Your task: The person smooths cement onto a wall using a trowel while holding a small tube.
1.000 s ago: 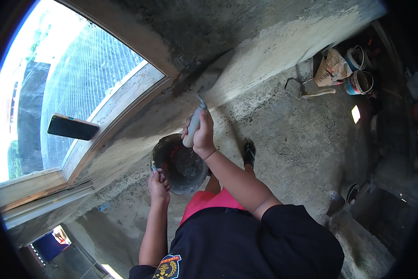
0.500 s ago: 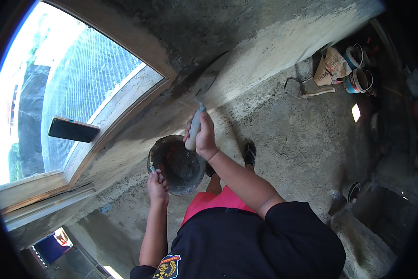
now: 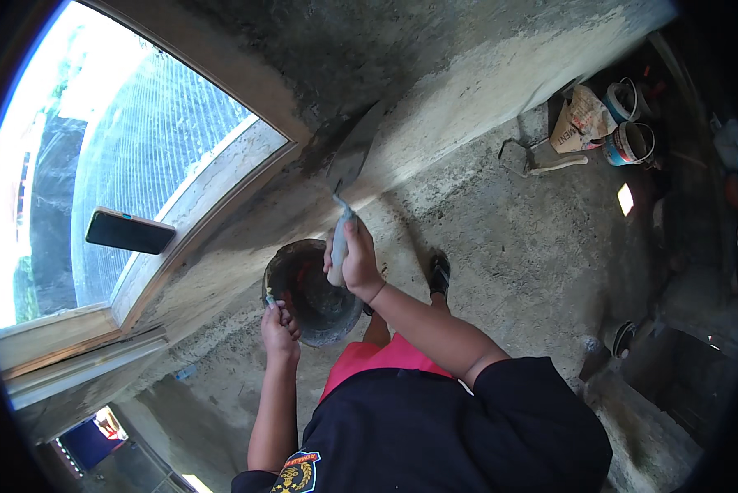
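Observation:
My right hand (image 3: 357, 261) is closed around the pale, mortar-smeared handle of a trowel (image 3: 353, 154). Its pointed blade reaches up over the grey plastered wall (image 3: 459, 74); whether it touches the wall I cannot tell. Below and left of that hand is a dark round bucket (image 3: 324, 304), its inside in shadow. My left hand (image 3: 280, 333) is a fist at the bucket's left rim. A small pale blue-green piece with a yellowish tip sticks up from that fist; it may be part of the bucket's handle, but I cannot make it out.
A phone (image 3: 131, 231) leans on the window frame (image 3: 205, 177) at left. Along the far right wall stand a hoe-like tool (image 3: 558, 165), a torn cement bag (image 3: 581, 119) and two pails (image 3: 629, 145). A dark shoe (image 3: 624, 338) lies at right on the rough floor (image 3: 533, 271).
My right hand has come slightly down toward me with the trowel, and the blade shows more broadly. My left hand and the bucket stay nearly where they were.

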Demonstrator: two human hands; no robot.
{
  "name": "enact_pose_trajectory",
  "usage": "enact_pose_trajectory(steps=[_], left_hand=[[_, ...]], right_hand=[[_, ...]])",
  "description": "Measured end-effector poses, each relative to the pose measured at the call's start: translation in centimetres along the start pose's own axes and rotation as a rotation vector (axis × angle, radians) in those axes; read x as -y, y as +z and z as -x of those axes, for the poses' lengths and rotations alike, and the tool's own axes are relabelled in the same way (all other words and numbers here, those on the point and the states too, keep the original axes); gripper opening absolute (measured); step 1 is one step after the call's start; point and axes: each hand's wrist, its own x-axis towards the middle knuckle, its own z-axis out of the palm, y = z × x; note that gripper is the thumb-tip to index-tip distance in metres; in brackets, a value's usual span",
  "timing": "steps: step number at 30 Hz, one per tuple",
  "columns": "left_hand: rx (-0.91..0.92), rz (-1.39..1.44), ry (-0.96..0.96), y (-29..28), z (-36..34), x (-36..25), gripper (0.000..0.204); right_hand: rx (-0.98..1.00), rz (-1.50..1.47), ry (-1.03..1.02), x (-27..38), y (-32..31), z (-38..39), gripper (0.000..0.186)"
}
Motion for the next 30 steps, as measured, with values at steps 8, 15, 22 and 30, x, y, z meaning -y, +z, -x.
enact_pose_trajectory(steps=[8,15,22,30], left_hand=[[0.017,0.004,-0.008,0.4,-0.3,0.4,0.022],[0.025,0.0,-0.01,0.9,-0.2,0.2,0.022],[0.007,0.008,-0.021,0.8,-0.2,0.3,0.021],[0.03,0.001,-0.006,0.7,-0.3,0.5,0.021]], right_hand=[[-0.018,-0.073,-0.05,0.2,-0.2,-1.3,0.045],[-0.012,-0.009,-0.103,-0.1,-0.1,0.9,0.044],[-0.019,-0.003,0.002,0.3,-0.6,-0.6,0.044],[-0.039,-0.076,-0.071,-0.3,-0.6,-1.2,0.037]])
